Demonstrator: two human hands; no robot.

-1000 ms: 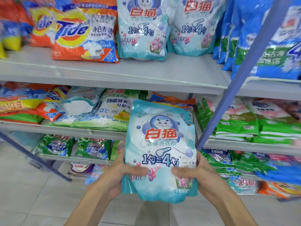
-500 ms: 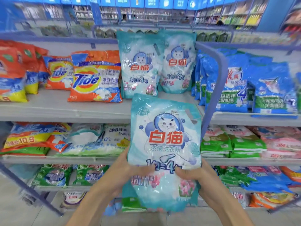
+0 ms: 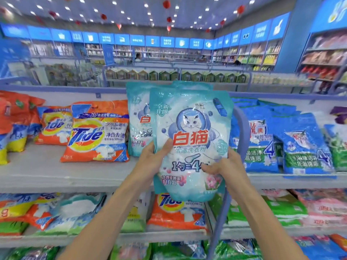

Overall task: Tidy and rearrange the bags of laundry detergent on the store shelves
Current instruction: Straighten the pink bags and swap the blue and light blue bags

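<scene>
While left hand [image 3: 150, 162] and right hand [image 3: 224, 166] grip teal cat-logo detergent bag [image 3: 189, 124] by lower sides, bag is upright, in air, before top shelf [image 3: 47, 171]. Left fingers [image 3: 166, 146] clamped on left edge, thumb across front; right likewise on right edge. Matching teal bag [image 3: 138, 124] stands just behind; orange Tide bag [image 3: 97, 134] left, blue bags [image 3: 262, 139] right.

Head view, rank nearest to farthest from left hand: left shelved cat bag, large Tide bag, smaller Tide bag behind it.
1. Left shelved cat bag, just above the left hand gripping the held cat bag.
2. Large Tide bag, to the left.
3. Smaller Tide bag, farther left, back.
</scene>
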